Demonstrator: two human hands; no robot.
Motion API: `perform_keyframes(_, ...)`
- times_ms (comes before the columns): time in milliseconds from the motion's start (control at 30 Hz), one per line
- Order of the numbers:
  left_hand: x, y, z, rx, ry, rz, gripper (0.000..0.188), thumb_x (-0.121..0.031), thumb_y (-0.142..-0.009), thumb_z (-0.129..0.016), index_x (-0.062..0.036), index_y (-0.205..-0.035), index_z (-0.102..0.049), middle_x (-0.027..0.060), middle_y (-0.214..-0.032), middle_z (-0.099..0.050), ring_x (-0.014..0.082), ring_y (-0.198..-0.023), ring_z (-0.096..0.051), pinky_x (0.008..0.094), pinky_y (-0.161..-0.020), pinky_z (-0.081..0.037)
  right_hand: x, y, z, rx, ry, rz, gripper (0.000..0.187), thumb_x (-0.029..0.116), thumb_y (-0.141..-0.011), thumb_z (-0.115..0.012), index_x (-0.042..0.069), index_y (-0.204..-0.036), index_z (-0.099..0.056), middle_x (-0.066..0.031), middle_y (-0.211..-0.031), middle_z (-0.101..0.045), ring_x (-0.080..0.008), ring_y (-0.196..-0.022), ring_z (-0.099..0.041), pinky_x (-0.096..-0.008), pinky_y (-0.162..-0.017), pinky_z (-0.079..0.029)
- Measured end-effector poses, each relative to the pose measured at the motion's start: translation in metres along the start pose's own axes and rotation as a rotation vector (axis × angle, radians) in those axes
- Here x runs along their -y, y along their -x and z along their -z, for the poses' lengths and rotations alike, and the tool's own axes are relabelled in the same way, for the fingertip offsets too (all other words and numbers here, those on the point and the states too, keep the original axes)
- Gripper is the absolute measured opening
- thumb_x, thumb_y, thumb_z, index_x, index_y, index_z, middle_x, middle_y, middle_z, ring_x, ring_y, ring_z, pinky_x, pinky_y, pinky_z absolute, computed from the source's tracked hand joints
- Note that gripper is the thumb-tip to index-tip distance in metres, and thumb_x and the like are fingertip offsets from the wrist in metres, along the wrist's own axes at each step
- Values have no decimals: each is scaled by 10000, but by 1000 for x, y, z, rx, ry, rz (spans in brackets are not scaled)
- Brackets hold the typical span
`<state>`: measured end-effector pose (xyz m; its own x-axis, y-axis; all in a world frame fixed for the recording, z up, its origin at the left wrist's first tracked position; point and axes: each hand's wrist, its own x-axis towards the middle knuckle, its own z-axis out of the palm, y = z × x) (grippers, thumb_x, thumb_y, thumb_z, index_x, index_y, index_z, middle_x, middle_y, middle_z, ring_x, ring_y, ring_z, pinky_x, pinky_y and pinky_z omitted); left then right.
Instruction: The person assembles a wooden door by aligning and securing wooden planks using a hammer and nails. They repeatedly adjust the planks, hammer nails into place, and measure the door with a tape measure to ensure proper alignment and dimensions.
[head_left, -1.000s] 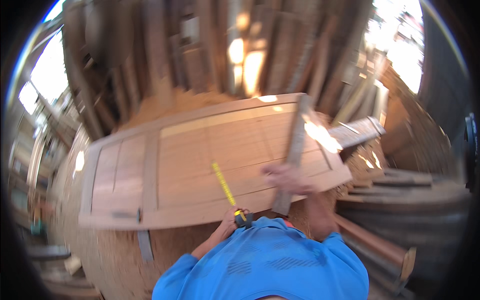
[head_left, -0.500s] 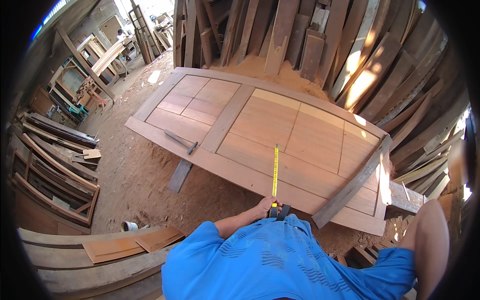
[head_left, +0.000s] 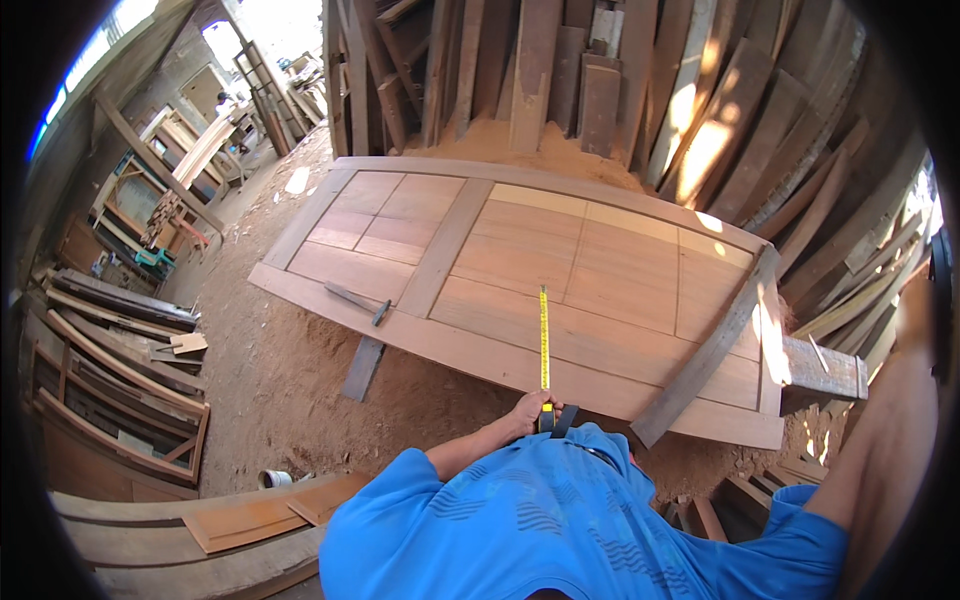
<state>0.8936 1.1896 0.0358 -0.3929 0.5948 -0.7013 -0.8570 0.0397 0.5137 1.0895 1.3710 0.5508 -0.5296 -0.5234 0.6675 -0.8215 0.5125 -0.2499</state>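
My left hand [head_left: 527, 408] is closed around a tape measure [head_left: 546, 418] held against my blue shirt. From it the yellow blade [head_left: 544, 340] runs straight out over a large wooden panelled door [head_left: 440, 250] lying flat before me, its end above one of the panels. Along the right edge my bare right arm [head_left: 885, 460] is raised, and its hand does not show. A hammer [head_left: 378, 314] rests on the door's near rail, left of the blade. Across the door's right end lies a dark, weathered board [head_left: 705, 350].
Beneath the door a short dark plank [head_left: 363, 370] and a thick beam [head_left: 825, 368] stick out. Many boards [head_left: 530, 80] lean at the back, above sawdust. Stacked frames [head_left: 120, 400] stand left, timber planks [head_left: 200, 565] lie near left, and a small bucket [head_left: 274, 479] sits beside them.
My view has shifted a little, so the door sits slightly lower and farther left. My right arm has risen along the right edge. The left hand keeps its hold on the tape measure.
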Motion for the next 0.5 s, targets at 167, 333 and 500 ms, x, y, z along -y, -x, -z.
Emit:
perform_keyframes(167,-4,-7,0,58,-103,4,248,-231,-993,-442,-45,-899,-575,137,-881,-661,211,-692,-648,373,-599,-562,3,7,-8,-45,24,-53,216,140,-816,-541,4,-857,-704,-135,-844,-694,-214,-768,-671,-310,-693,-540)
perform_keyframes(333,-7,-4,-12,79,-140,11,267,-238,-1002,-427,-37,-906,-574,135,-885,-658,207,-693,-650,372,-599,-562,6,10,-12,-71,45,-93,216,139,-822,-539,2,-858,-702,-133,-849,-692,-212,-772,-666,-310,-697,-537)
perform_keyframes(500,-10,-3,-17,81,-239,-4,298,-263,-1017,-413,-30,-916,-568,139,-897,-659,204,-711,-652,372,-603,-562,5,10,-17,-82,49,-112,217,139,-829,-536,0,-858,-699,-131,-854,-689,-210,-777,-661,-310,-700,-533)
